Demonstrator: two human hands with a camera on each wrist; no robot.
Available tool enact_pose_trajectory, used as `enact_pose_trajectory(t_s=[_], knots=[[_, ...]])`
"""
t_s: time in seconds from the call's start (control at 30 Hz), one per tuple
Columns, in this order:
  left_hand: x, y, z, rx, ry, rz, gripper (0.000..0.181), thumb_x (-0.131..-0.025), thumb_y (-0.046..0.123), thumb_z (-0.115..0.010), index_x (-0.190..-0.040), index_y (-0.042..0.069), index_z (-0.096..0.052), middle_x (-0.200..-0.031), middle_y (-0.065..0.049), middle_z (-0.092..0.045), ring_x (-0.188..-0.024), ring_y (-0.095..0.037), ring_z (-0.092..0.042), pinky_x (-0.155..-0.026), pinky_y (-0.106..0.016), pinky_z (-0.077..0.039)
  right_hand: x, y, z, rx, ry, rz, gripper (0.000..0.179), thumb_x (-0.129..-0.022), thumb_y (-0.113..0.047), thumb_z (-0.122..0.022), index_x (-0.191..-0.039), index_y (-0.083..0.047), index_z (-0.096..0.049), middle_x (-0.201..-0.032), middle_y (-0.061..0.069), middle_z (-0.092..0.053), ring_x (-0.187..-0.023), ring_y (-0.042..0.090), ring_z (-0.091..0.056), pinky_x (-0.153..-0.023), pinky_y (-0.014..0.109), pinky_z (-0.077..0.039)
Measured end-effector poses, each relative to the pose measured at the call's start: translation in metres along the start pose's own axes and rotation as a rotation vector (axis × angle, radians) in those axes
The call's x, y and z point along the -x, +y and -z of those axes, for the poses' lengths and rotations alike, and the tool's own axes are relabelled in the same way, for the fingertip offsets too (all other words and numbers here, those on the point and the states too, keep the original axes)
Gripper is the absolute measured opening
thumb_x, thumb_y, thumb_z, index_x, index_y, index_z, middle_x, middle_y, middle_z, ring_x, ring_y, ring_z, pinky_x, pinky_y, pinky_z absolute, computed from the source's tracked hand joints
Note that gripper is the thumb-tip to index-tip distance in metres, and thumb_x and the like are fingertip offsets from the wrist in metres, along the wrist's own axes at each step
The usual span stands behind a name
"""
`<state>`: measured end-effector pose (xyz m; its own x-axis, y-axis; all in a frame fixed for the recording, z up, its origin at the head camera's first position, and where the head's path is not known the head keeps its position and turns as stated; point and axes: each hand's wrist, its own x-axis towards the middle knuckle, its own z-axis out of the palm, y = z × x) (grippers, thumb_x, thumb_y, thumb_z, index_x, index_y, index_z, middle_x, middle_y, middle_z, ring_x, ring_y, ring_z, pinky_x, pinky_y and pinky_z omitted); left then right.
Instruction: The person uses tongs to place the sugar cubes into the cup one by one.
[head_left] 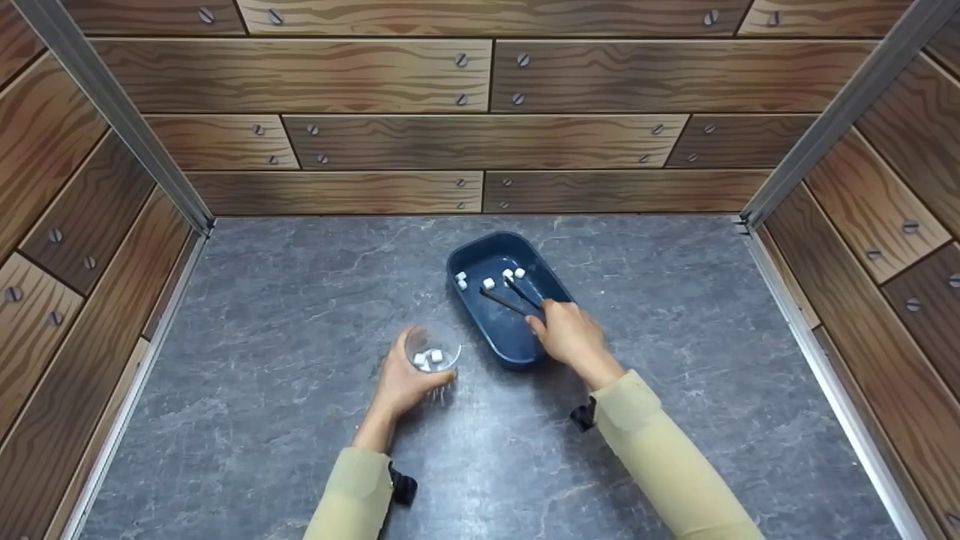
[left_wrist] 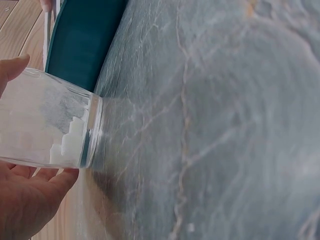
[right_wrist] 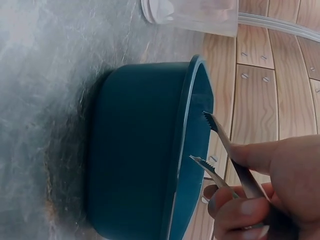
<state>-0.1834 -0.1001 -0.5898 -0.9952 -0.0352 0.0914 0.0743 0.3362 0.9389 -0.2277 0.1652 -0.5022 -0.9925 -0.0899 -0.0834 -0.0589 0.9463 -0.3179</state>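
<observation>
By the left hand (head_left: 403, 382) a clear cup (head_left: 442, 341) of white cubes (head_left: 436, 356) is gripped, separated by tabletop (head_left: 285, 375) from the blue tray (head_left: 515, 339), whose loose cubes (head_left: 489, 283) are overhung by parted serrated tongs (head_left: 504, 301) gripped in the right hand (head_left: 574, 334) over its right rim.

Grey marbled surface (head_left: 262, 360) — blue tub (head_left: 514, 337), clear cup (left_wrist: 45, 117) standing

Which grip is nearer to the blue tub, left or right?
Right. The right grip overlaps the right rim of the blue tub in the head view, holding tongs. The left grip is apart, left of the tub, around a clear cup.
</observation>
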Motion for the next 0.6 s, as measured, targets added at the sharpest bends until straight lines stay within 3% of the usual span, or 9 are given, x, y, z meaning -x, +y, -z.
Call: enact_pose_trajectory(t_s=[0.2, 0.6], knots=[[0.000, -0.001, 0.000, -0.005, 0.002, -0.002, 0.094, -0.057, 0.021, -0.094, -0.135, -0.005, -0.047, -0.130, -0.021, -0.059, -0.118, -0.033, -0.057, -0.105, -0.041, -0.040, -0.012, -0.005, -0.001, 0.057, -0.024, 0.003, 0.035, -0.098, -0.038, -0.059, -0.097, -0.004, -0.066, -0.088, 0.016, -0.067, -0.078, 0.036, -0.065, -0.064, 0.052, -0.051], [0.000, -0.002, 0.000, -0.008, 0.004, 0.001, 0.094, -0.057, 0.020, -0.094, -0.135, -0.004, -0.047, -0.129, -0.020, -0.059, -0.117, -0.033, -0.057, -0.105, -0.041, -0.040, -0.027, -0.010, -0.007, 0.112, -0.037, 0.031, 0.032, -0.096, -0.035, -0.060, -0.092, -0.003, -0.068, -0.090, 0.018, -0.069, -0.080, 0.038, -0.066, -0.063, 0.054, -0.053]])
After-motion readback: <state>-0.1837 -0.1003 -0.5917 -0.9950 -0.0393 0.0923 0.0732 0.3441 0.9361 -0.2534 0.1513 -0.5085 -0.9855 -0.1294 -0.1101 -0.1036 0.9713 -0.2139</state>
